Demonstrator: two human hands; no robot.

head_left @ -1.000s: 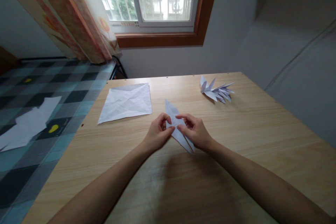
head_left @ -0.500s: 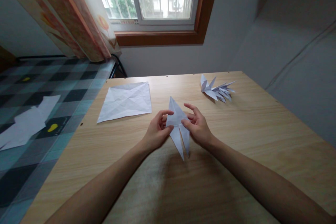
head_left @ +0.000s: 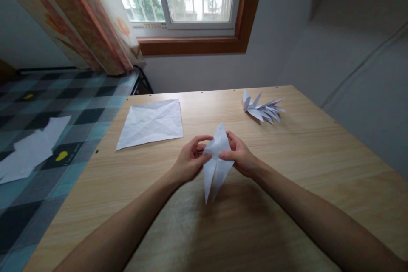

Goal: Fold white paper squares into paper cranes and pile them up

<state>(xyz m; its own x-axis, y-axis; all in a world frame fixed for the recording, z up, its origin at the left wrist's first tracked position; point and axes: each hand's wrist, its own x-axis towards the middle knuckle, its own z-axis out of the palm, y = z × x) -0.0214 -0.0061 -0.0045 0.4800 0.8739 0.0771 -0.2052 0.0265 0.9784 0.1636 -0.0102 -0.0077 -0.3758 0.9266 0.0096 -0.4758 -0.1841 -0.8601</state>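
Between my two hands is a white folded paper (head_left: 219, 141), shaped like a long diamond, with its upper point away from me and two split legs toward me. My left hand (head_left: 194, 156) pinches its left edge, thumb on the near face and fingers at the upper left. On the other side, my right hand (head_left: 239, 154) grips the right edge, its thumb lying across the middle and its fingers partly hidden behind the paper. The folded paper is held above the wooden table (head_left: 153, 229).
A creased white paper sheet (head_left: 151, 123) lies flat at the table's back left. Several spiky folded paper pieces (head_left: 266, 109) form a cluster at the back right. Loose white papers (head_left: 33, 151) rest on the checked cloth (head_left: 22, 221) to the left.
The folded paper has turned: its top point moved right and its legs swung left. My right fingers have closed in behind its edge.
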